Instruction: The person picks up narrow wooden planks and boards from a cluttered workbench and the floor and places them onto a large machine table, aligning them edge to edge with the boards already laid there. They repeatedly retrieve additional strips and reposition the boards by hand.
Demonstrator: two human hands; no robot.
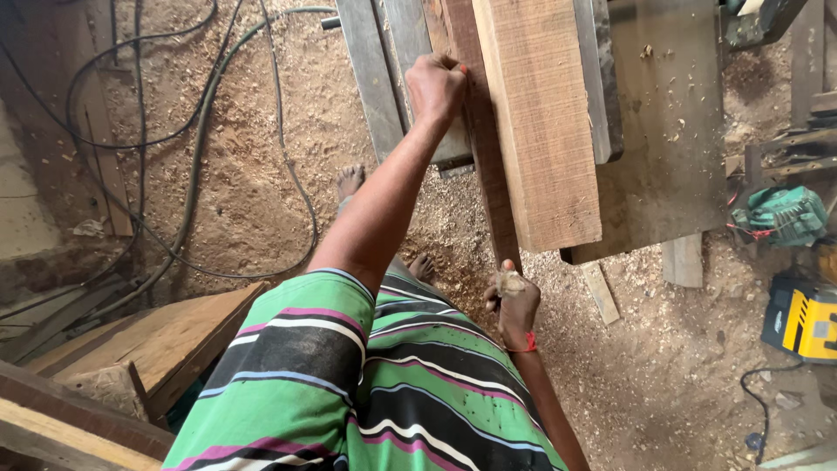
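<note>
- Your left hand (436, 87) is clenched against the left edge of the thick wooden plank (532, 122), which lies on the workbench (671, 131); a slip could scrape your knuckles.
- Your right hand (514, 305), fingers curled at the plank's near end, could be pinched if the plank drops.
- Your bare feet (350, 181) stand in sawdust beside loose cables (196, 148): tripping risk.

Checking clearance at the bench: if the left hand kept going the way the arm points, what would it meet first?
The left hand already touches the dark plank's edge; straight on, it would likely slide along it.

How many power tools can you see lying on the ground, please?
2: a green power tool at the right edge, and a yellow-and-black tool just below it. Others may lie outside the view.
</note>
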